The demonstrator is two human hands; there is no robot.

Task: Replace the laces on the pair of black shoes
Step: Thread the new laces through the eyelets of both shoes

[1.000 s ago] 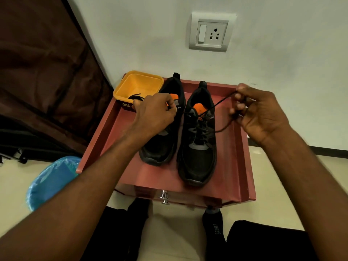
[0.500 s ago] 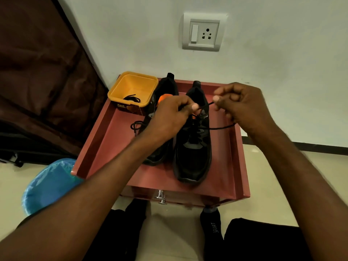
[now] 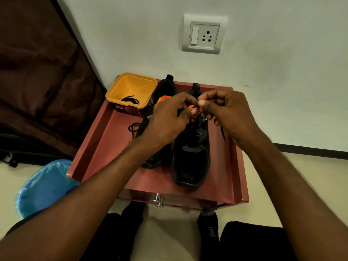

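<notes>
Black shoes stand side by side on a red tray-like tabletop [image 3: 105,147], toes toward the person. Over the right shoe [image 3: 192,157] both hands meet: the left hand [image 3: 165,121] and right hand [image 3: 226,113] each pinch its black lace [image 3: 223,133] with curled fingers. The left shoe [image 3: 162,95] lies partly hidden; a yellow tub [image 3: 131,91] holds another lace [image 3: 130,100].

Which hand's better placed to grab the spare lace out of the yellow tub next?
Left, probably. The left hand is on the same side as the yellow tub, where the lace lies, with a shorter reach. The right hand would have to cross both shoes. Both hands are now busy pinching at the right shoe.
</notes>
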